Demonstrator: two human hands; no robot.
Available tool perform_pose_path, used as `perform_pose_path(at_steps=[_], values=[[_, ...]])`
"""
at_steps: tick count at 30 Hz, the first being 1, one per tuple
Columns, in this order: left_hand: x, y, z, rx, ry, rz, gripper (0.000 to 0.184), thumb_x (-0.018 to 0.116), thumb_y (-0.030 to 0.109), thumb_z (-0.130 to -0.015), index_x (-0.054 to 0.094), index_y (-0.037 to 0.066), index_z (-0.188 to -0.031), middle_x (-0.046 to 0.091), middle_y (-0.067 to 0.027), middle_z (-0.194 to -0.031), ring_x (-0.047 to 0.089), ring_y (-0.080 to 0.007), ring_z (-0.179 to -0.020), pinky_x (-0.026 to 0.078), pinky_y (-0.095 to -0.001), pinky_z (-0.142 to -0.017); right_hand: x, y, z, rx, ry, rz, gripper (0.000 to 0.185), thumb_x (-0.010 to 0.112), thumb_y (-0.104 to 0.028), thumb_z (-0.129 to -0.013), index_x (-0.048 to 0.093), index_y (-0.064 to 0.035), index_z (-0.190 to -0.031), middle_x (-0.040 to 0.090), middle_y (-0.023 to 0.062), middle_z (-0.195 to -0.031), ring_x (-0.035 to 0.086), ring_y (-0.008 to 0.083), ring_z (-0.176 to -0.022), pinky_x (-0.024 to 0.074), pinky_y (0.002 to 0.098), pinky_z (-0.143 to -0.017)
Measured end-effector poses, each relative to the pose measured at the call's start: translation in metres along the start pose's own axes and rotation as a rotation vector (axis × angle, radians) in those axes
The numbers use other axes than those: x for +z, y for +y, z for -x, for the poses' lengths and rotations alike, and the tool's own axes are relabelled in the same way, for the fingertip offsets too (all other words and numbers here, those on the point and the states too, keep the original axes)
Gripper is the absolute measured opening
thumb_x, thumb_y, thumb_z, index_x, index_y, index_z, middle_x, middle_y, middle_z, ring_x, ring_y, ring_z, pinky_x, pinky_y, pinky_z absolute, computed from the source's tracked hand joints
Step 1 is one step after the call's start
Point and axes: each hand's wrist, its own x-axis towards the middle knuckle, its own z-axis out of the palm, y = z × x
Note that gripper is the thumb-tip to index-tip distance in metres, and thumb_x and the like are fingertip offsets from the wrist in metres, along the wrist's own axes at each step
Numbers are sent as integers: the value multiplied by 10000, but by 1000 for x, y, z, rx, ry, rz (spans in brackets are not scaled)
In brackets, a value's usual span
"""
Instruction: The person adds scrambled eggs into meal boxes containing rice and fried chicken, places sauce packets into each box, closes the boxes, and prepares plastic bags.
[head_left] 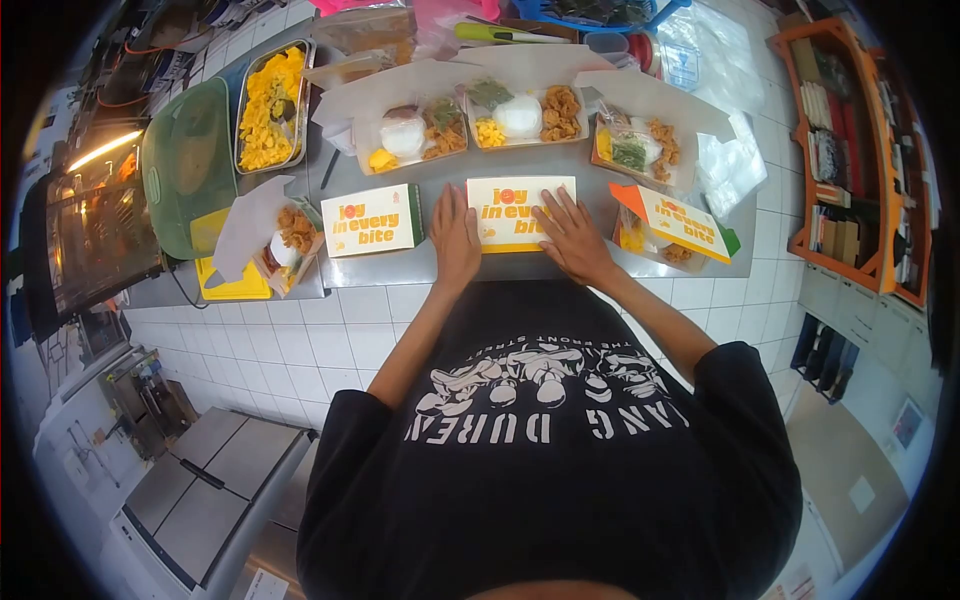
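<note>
Palm down, the right hand lies open with fingers spread over the white cardboard box with orange lettering and a yellow front edge, centred before the person on the smooth grey metal counter. Opposite, the left hand is open too, fingers nearly straight along the box's left side; neither hand grips, and I cannot tell how hard they press. This box looks shut, as does the flat-topped white box with a green side to its left. At right, the white box with orange and green flaps is only half closed, its lid tilted over crisp-looking fried pieces. Four remain open: the three white cardboard boxes in the back row, with smooth white mounds, yellow bits and craggy brown pieces inside, and the white-lidded box at far left. Beyond that stand a shiny rectangular metal tray of soft yellow food and a translucent green plastic tub with rounded corners.
</note>
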Motion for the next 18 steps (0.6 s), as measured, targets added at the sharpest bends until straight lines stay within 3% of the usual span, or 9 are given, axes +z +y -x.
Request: perform_pose_path(at_steps=[1,2,4,7,10,18], values=[[1,-3,-3,174,146,-49,518,462,258,-1014,385,23,-1469,328,-138,-1564,291,-350,-1438,203,-524,-1156,1,3,1,-34,-11,32,594,570,-339,-951,400,-131,-1480,272,118,-1587,222,353,-1468,263,549,-1147],[-1,-5,-8,178,141,-46,518,462,258,-1014,385,23,-1469,328,-138,-1564,291,-350,-1438,203,-524,-1156,1,8,1,-66,-23,66,607,584,-359,-942,406,-134,-1476,271,102,-1590,226,329,-1472,270,546,-1144],[-14,-8,-15,730,-165,-341,582,578,313,-956,427,31,-1442,363,-108,-1550,326,-288,-1436,201,-547,-1169,1,17,3,-104,-32,74,617,599,-370,-929,414,-137,-1469,283,94,-1586,239,303,-1470,279,543,-1142],[-24,-13,-29,869,-285,-286,641,628,380,-900,454,57,-1424,404,-72,-1528,337,-234,-1437,197,-547,-1184,0,28,-1,-179,-35,82,615,621,-362,-913,433,-139,-1454,322,77,-1570,275,265,-1460,300,531,-1137],[-19,-24,-35,950,-259,-289,629,644,367,-874,474,85,-1411,417,-40,-1524,333,-239,-1439,214,-545,-1180,-2,31,-2,-215,-21,95,577,625,-309,-914,455,-138,-1438,374,57,-1544,317,247,-1442,319,517,-1136],[-31,-22,-33,954,-372,-378,577,642,271,-884,478,131,-1419,418,12,-1524,302,-273,-1452,266,-522,-1174,4,13,10,-149,102,-16,491,646,-159,-889,537,-132,-1367,477,28,-1477,384,244,-1409,378,522,-1112]])
